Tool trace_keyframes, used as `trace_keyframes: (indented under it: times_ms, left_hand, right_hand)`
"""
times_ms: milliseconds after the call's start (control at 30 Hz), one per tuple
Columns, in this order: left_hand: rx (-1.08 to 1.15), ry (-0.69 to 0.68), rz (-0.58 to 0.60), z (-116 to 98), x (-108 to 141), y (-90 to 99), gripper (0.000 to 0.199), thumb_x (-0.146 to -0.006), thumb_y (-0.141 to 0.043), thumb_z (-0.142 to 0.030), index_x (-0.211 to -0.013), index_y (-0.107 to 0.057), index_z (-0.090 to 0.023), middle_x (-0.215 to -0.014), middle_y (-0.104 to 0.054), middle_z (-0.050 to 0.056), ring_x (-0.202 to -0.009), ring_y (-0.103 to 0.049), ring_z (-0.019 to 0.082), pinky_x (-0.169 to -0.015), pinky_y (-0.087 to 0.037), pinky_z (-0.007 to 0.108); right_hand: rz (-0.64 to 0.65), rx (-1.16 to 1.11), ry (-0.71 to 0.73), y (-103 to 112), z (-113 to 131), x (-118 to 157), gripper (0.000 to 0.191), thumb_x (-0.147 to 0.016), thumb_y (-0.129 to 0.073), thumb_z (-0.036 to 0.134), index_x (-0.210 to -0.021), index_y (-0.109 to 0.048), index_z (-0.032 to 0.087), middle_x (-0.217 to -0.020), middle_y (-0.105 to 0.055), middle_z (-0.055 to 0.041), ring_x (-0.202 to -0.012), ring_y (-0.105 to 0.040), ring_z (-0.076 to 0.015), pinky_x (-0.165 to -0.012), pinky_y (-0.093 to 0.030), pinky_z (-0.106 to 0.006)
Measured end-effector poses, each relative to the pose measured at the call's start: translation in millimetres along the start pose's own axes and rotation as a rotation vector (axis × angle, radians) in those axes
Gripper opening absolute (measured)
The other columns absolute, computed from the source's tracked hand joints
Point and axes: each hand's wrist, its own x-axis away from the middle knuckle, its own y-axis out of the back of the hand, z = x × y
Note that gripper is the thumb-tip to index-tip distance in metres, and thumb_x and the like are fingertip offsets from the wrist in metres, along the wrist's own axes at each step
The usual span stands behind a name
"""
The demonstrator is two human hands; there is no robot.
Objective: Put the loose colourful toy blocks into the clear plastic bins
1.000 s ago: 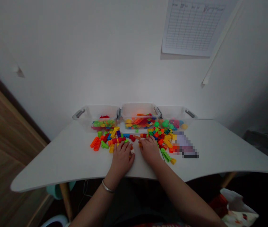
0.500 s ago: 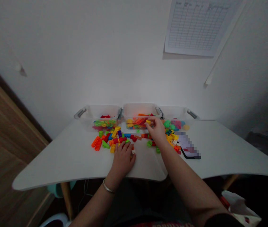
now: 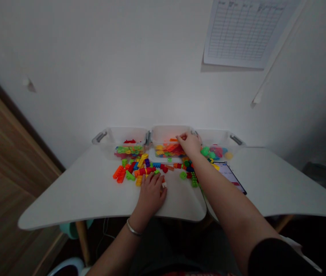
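My left hand (image 3: pixel 150 193) rests on the white table among loose toy building blocks, its fingers stretched out and a little apart. A small white block (image 3: pixel 164 184) lies against its thumb side, and yellow blocks (image 3: pixel 139 180) are by its fingertips. My right hand (image 3: pixel 190 144) is at the middle clear plastic bin (image 3: pixel 170 132), above the orange and yellow pieces (image 3: pixel 167 148) inside. Its thumb and forefinger are pinched together. Whatever they hold, if anything, is hidden from me.
Two more clear bins stand beside it: the left bin (image 3: pixel 126 132) holds green and red pieces, the right bin (image 3: pixel 214 136) rounded green and pink ones. A phone (image 3: pixel 231 178) lies right of my right forearm. Orange blocks (image 3: pixel 119 173) lie at left. A printed sheet (image 3: pixel 237 34) hangs on the wall.
My right hand has moved forward and up over the middle bin. The small yellow block seen in its fingers before is no longer visible there. My left hand stays in place.
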Motion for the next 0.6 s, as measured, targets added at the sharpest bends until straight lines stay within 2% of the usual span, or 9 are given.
trace_keyframes:
  times_ms: [167, 333, 467, 600]
  left_hand:
    - [0.002, 0.002, 0.007, -0.6, -0.2, 0.4, 0.041, -0.087, -0.055, -0.029, -0.125, -0.061, -0.017, -0.132, -0.062, 0.01, -0.127, -0.048, 0.033, -0.114, -0.027, 0.06]
    - [-0.005, 0.003, -0.009, 0.4, 0.3, -2.4, 0.041, -0.086, -0.056, -0.029, -0.125, -0.061, -0.017, -0.131, -0.063, 0.01, -0.127, -0.048, 0.033, -0.115, -0.028, 0.058]
    - [-0.015, -0.008, -0.021, 0.6, 0.2, -3.7, 0.041, -0.086, -0.055, -0.029, -0.125, -0.062, -0.017, -0.131, -0.063, 0.011, -0.126, -0.049, 0.033, -0.113, -0.03, 0.059]
    - [-0.015, -0.008, -0.014, 0.6, -0.3, -3.3, 0.04, -0.086, -0.055, -0.029, -0.124, -0.062, -0.017, -0.13, -0.063, 0.011, -0.126, -0.05, 0.033, -0.113, -0.03, 0.059]
  right_hand:
    - [0.002, 0.048, 0.037, -1.1, -1.9, 4.3, 0.027, -0.09, -0.056, 0.039, -0.086, -0.072, 0.018, -0.089, -0.072, -0.0097, -0.094, -0.062, -0.0253, -0.1, -0.035, -0.044]
    - [0.009, 0.027, 0.061, -1.5, -5.6, 3.7, 0.026, -0.09, -0.055, 0.04, -0.088, -0.07, 0.019, -0.091, -0.071, -0.0088, -0.094, -0.061, -0.0258, -0.096, -0.036, -0.043]
    - [0.009, -0.007, 0.016, -3.8, -8.1, 1.1, 0.022, -0.085, -0.062, 0.041, -0.088, -0.067, 0.02, -0.091, -0.071, -0.007, -0.091, -0.061, -0.025, -0.093, -0.038, -0.041]
    - [0.004, -0.036, -0.018, -6.6, -8.7, -2.3, 0.023, -0.084, -0.063, 0.043, -0.08, -0.066, 0.021, -0.088, -0.071, -0.0061, -0.088, -0.061, -0.0244, -0.09, -0.039, -0.039]
